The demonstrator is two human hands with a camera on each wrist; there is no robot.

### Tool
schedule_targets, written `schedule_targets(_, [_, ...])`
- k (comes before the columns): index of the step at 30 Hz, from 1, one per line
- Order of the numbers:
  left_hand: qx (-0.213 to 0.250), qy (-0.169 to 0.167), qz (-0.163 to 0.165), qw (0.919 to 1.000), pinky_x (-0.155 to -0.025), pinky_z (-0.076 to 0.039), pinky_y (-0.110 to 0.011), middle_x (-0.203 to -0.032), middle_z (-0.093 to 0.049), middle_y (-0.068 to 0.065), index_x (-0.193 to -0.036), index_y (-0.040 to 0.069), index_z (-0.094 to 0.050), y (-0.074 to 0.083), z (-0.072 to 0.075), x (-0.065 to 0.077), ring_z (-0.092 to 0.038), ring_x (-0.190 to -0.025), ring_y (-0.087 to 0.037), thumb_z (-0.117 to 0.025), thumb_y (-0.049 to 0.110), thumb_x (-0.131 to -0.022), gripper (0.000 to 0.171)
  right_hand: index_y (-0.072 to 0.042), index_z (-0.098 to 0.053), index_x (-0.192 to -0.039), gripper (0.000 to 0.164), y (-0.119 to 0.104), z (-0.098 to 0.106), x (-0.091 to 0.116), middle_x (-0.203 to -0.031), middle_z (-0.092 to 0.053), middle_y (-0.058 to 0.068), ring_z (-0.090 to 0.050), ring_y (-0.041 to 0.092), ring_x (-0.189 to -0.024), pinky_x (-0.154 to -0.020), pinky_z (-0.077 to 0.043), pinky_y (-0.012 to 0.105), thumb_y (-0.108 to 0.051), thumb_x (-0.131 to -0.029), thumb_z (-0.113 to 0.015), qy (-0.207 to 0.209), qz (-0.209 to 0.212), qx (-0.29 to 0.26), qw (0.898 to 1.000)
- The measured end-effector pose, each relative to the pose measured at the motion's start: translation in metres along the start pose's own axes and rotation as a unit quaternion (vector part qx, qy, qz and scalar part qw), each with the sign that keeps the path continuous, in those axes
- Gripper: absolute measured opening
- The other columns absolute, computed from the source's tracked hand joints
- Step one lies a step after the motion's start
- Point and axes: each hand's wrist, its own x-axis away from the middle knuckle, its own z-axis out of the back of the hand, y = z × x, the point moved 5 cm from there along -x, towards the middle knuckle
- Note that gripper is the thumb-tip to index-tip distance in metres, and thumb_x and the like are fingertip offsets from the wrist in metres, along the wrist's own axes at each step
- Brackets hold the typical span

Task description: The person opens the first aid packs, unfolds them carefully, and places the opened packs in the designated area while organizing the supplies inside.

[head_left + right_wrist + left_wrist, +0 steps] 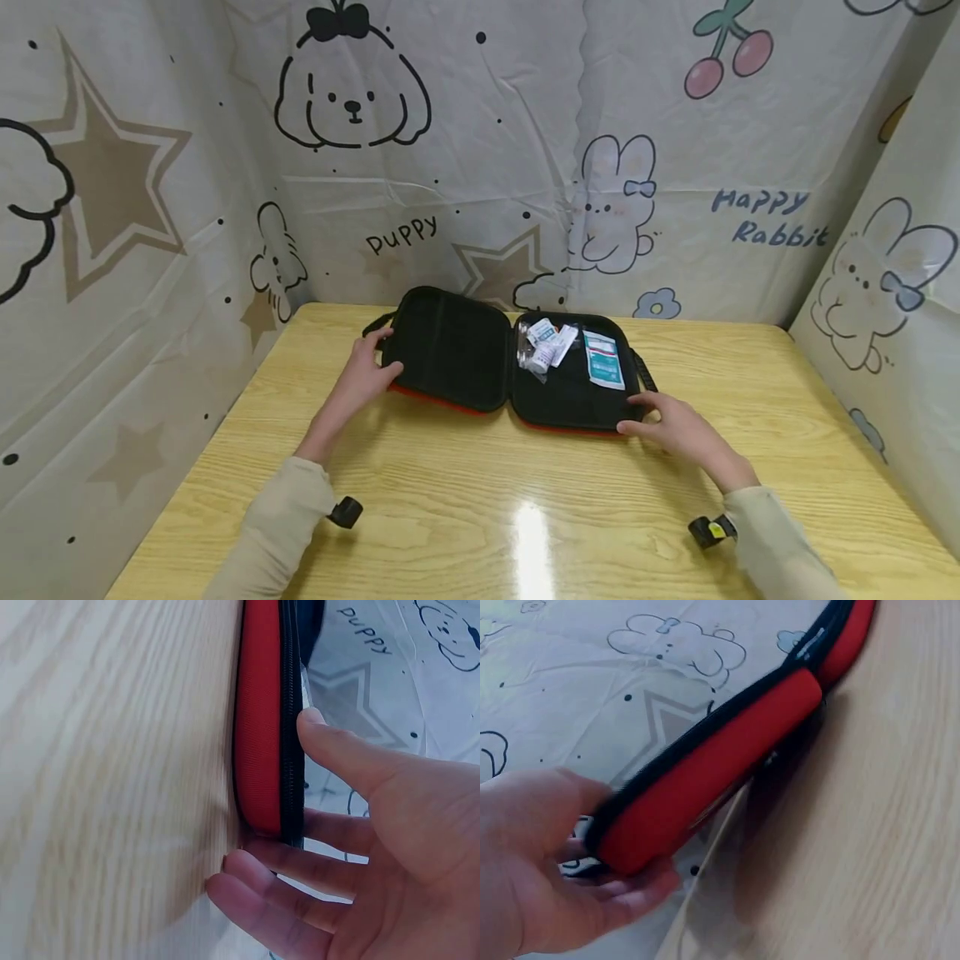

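A zip case (450, 350), black inside and red outside, lies spread flat like a book. Its left half tilts up off the table in the left wrist view. My left hand (365, 367) grips that half's outer end, with fingertips (649, 889) under the red shell (712, 776). At the right half's front corner is my right hand (671, 425), its thumb (319, 727) on the zipped rim (291, 735) and its fingers bent around the corner. Inside the right half are a clear bag with small white packets (552, 343) and a teal-and-white packet (603, 360).
The case rests on a light wood table (450, 492) near its back edge. Behind it and on both sides hangs a pale cloth (480, 150) printed with cartoon animals and stars. A black strap (643, 371) sticks out from the case's right side.
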Motion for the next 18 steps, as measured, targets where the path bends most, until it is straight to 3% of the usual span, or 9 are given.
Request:
schedule_targets(4, [-0.058, -0.084, 0.015, 0.9947, -0.1, -0.044, -0.049, -0.148, -0.03, -0.035, -0.154, -0.003, -0.024, -0.012, -0.013, 0.001, -0.055, -0.112, -0.039, -0.061, 0.017, -0.093, 0.074, -0.003, -0.047, -0.145, 0.077, 0.009, 0.004, 0.003, -0.12, -0.061, 0.021, -0.059, 0.017, -0.067, -0.061, -0.048, 0.032, -0.051, -0.089, -0.068, -0.011, -0.006, -0.011, 1.0])
schedule_targets(7, [-0.083, -0.133, 0.017, 0.9874, -0.11, -0.038, -0.055, -0.151, -0.03, -0.036, -0.154, -0.008, -0.02, -0.02, -0.02, 0.004, -0.043, -0.133, -0.045, -0.066, 0.02, -0.092, 0.082, -0.002, -0.045, -0.147, 0.077, 0.013, 0.007, 0.004, -0.123, -0.059, 0.024, -0.058, 0.017, -0.066, -0.06, -0.048, 0.031, -0.05, -0.09, -0.068, -0.017, -0.008, -0.012, 1.0])
schedule_targets(14, [-0.106, -0.157, 0.021, 0.9816, -0.112, -0.037, -0.054, -0.151, -0.038, -0.032, -0.154, -0.006, -0.022, -0.021, -0.019, 0.009, -0.041, -0.138, -0.043, -0.073, 0.026, -0.09, 0.087, 0.0, -0.048, -0.144, 0.076, 0.015, 0.011, 0.005, -0.128, -0.057, 0.028, -0.061, 0.02, -0.076, -0.062, -0.052, 0.035, -0.048, -0.089, -0.07, -0.017, 0.001, -0.013, 1.0])
schedule_targets(18, [-0.182, -0.157, 0.02, 0.9705, -0.106, -0.042, -0.055, -0.145, -0.049, -0.026, -0.152, 0.0, -0.033, -0.007, -0.012, 0.011, -0.049, -0.132, -0.041, -0.073, 0.031, -0.089, 0.081, 0.003, -0.055, -0.137, 0.072, 0.006, 0.014, 0.007, -0.122, -0.058, 0.028, -0.061, 0.033, -0.094, -0.078, -0.053, 0.048, -0.046, -0.087, -0.073, 0.032, 0.041, 0.039, 0.998])
